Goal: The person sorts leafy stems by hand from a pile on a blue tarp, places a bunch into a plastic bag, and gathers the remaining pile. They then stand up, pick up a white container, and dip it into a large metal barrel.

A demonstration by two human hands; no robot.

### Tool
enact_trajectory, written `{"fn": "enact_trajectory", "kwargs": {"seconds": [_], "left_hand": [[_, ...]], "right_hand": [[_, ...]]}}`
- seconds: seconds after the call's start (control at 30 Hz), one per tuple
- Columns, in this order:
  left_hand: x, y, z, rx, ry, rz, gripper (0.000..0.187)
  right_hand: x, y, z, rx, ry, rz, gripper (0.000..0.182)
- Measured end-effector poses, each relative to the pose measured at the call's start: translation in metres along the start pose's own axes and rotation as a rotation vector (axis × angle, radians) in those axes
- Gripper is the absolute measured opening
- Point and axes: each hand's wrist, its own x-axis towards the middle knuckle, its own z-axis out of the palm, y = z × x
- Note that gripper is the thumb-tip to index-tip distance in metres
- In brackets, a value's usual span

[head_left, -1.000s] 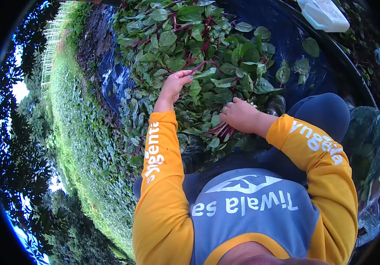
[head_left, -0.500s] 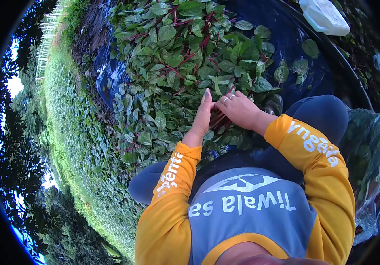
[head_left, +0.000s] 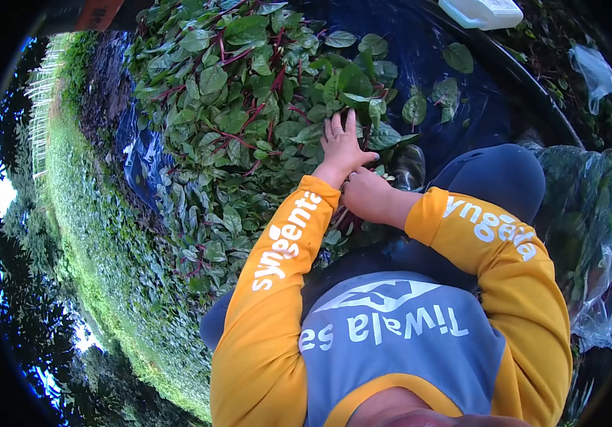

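Person sitting low, legs folded, both bare hands working close together in front of the lap. Right hand (head_left: 368, 196) closing around a bunch of greens (head_left: 345, 222), reddish stems poking out below the fist towards the lap; the grip is probably holding the stems together at one end. How many stems it is gripping, cannot tell. Left hand (head_left: 343, 148) opening flat, fingers spreading over the leaves just beyond the right hand, thumb reaching towards it; perhaps steadying the leafy end. Whether anything is lying under that palm, cannot tell.

Pile of greens (head_left: 213, 80) spreading ahead and to the left, red stems showing among the leaves, all within easy reach of the left hand. Blue plastic sheet (head_left: 477, 107) lying beneath, likely sparing the leaves from the soil; a few loose leaves (head_left: 414, 109) resting on it, apart from the pile. Large clear bag (head_left: 605, 249) sitting beside the right knee (head_left: 502, 178). White jug (head_left: 484, 13) standing or lying near the sheet's far edge, cannot tell which.
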Motion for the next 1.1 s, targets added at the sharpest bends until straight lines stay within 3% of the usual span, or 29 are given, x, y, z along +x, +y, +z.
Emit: {"fn": "enact_trajectory", "kwargs": {"seconds": [0.1,0.23,0.3,0.33,0.37,0.43,0.47,0.53,0.57,0.63,0.67,0.7,0.8,0.83,0.9,0.93,1.03,1.1], "left_hand": [[0.018,-0.019,0.009,0.164,-0.010,0.072,0.121],[0.043,-0.066,-0.009,-0.341,0.250,0.067,0.090],[0.040,-0.089,-0.054,-1.066,-0.050,-0.117,0.070],[0.031,-0.092,-0.087,-1.164,-0.180,-0.167,0.063],[0.031,-0.108,-0.109,-1.196,-0.396,-0.159,0.069],[0.029,-0.131,-0.128,-1.249,-0.585,-0.127,0.082],[0.029,-0.136,-0.129,-1.245,-0.575,-0.136,0.082],[0.034,-0.153,-0.114,-0.514,-0.307,-0.173,0.082],[0.037,-0.161,-0.107,-0.515,-0.306,-0.174,0.082],[0.042,-0.176,-0.088,-0.206,0.088,-0.134,0.075],[0.043,-0.180,-0.072,-0.211,0.407,-0.047,0.044],[0.041,-0.171,-0.069,-0.215,0.401,-0.048,0.044],[0.035,-0.132,-0.056,-0.291,0.420,-0.013,0.017],[0.038,-0.133,-0.041,-0.289,0.299,0.001,0.019],[0.051,-0.135,-0.008,-0.089,0.533,0.190,0.027],[0.052,-0.128,-0.005,-0.090,0.535,0.192,0.027],[0.050,-0.120,-0.002,0.097,0.584,0.119,0.038],[0.053,-0.124,-0.010,-0.261,0.277,-0.114,0.036]], "right_hand": [[-0.005,-0.003,0.006,0.001,-0.079,-0.041,0.013],[-0.014,0.003,0.000,0.009,0.005,0.025,0.012],[-0.016,0.009,0.006,0.026,0.113,0.039,0.010],[-0.017,0.010,0.004,0.034,0.126,0.036,0.010],[-0.017,0.011,0.000,0.043,0.139,0.029,0.009],[-0.017,0.011,-0.005,0.061,0.133,0.009,0.011],[-0.017,0.010,-0.004,0.076,0.145,0.018,0.012],[-0.018,0.009,-0.006,0.085,0.142,0.029,0.014],[-0.017,0.009,-0.005,0.085,0.142,0.027,0.014],[-0.015,0.008,-0.003,0.089,0.149,0.039,0.014],[-0.015,0.009,-0.003,0.091,0.144,0.040,0.014],[-0.015,0.010,-0.005,0.075,0.142,0.035,0.014],[-0.015,0.011,-0.005,0.059,0.133,0.016,0.013],[-0.015,0.011,-0.006,0.061,0.138,0.011,0.013],[-0.013,0.009,-0.005,0.052,0.137,0.009,0.012],[-0.012,0.008,-0.005,0.048,0.139,0.012,0.012],[-0.010,0.006,-0.003,0.058,0.189,0.002,0.011],[-0.008,0.004,-0.003,0.058,0.186,0.011,0.011]]}}
